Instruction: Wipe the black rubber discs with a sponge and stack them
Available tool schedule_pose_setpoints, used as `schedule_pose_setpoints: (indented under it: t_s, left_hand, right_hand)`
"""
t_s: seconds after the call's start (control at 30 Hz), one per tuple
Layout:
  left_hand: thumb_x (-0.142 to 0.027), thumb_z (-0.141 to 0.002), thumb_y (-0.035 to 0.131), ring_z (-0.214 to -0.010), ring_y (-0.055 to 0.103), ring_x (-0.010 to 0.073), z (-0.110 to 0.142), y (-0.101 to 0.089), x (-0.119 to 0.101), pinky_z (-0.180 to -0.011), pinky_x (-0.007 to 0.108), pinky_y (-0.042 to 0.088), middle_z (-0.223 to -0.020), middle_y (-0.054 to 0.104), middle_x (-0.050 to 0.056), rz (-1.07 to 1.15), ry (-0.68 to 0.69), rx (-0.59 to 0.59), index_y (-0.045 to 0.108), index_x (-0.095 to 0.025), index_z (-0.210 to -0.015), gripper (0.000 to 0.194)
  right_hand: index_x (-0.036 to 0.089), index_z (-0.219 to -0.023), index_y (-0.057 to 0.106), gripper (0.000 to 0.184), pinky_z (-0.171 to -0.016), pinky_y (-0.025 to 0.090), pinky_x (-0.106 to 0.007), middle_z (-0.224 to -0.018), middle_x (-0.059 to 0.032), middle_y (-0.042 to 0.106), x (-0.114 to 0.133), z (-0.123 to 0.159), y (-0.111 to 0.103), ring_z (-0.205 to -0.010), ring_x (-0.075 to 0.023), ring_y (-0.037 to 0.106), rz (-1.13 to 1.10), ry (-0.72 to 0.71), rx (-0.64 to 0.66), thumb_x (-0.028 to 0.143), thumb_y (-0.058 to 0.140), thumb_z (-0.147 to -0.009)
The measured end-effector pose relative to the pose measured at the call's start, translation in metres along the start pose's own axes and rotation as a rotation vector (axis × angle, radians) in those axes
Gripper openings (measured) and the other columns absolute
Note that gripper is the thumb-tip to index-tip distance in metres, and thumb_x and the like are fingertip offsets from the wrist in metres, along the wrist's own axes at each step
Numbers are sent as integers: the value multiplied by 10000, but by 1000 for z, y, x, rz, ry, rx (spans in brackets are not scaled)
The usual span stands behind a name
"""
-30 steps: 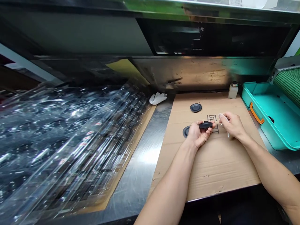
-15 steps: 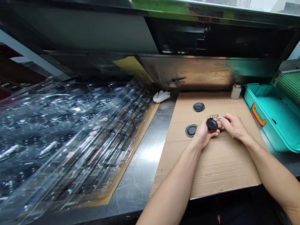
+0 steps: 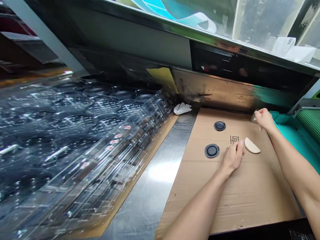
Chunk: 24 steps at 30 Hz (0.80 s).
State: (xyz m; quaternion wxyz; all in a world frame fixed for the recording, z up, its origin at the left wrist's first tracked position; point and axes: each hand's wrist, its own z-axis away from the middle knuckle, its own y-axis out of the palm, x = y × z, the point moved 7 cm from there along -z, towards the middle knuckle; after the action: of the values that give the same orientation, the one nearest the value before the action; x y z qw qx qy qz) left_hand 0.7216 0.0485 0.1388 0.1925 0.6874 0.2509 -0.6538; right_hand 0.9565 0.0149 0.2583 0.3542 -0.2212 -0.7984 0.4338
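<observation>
My left hand [image 3: 234, 156] is closed above the cardboard sheet [image 3: 200, 186], its thumb on top; whatever is inside the fingers is hidden. Just right of it, a cream half-round pad [image 3: 252, 146] lies apart from the fingertips. At the back right, my right hand [image 3: 264, 119] closes around the top of a small squarish bottle [image 3: 254, 119], covering its dark cap. Left of my left hand, two black round lid-like pieces rest flat: the nearer piece [image 3: 212, 151] and the farther piece [image 3: 220, 126].
Stacked clear plastic trays [image 3: 75, 143] fill the left side. Between them and the cardboard runs a metal strip [image 3: 160, 173]. A crumpled white tissue [image 3: 182, 108] lies at the back. Behind my right arm stands a teal bin [image 3: 298, 133], beside a green ribbed belt [image 3: 308, 116].
My right hand has moved back and right to the bottle. The cream pad now lies beside my left hand. The black round piece in my left hand is no longer visible. The camera has tilted.
</observation>
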Motion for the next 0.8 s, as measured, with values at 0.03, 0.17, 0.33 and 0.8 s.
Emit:
schedule_pose_setpoints:
  t_s: [0.03,0.17,0.33,0.8]
  left_hand:
    - [-598,-994,310,-608,616,157,0,0,-2,-603,270,444,-784,708,65,-24,16,7,674,-189,-943,549]
    - [-559,-1009,309,-712,659,201,2,2,-12,-684,300,437,-805,735,67,-116,79,25,696,-213,-967,521]
    - [-564,-1008,306,-791,674,232,2,1,-13,-715,320,427,-882,760,94,-169,76,24,710,-221,-964,532]
    - [-708,-943,313,-463,565,136,-5,1,3,-451,254,403,-710,700,74,248,-129,10,650,-154,-990,651]
  right_hand:
    - [161,-985,672,242,-767,467,-305,-952,-125,731,-8,-12,-7,-840,-230,656,34,28,-18,361,555,-918]
    - [159,-1013,737,284,-704,481,-306,-864,-104,736,-30,-48,-24,-681,-188,631,58,81,0,367,573,-910]
    - [137,-972,772,212,-711,489,-286,-863,-108,740,-37,-75,-10,-753,-193,657,246,39,163,263,653,-851]
    - [136,-953,741,260,-666,487,-289,-747,-103,713,-7,-55,-46,-691,-198,664,129,23,54,348,596,-916]
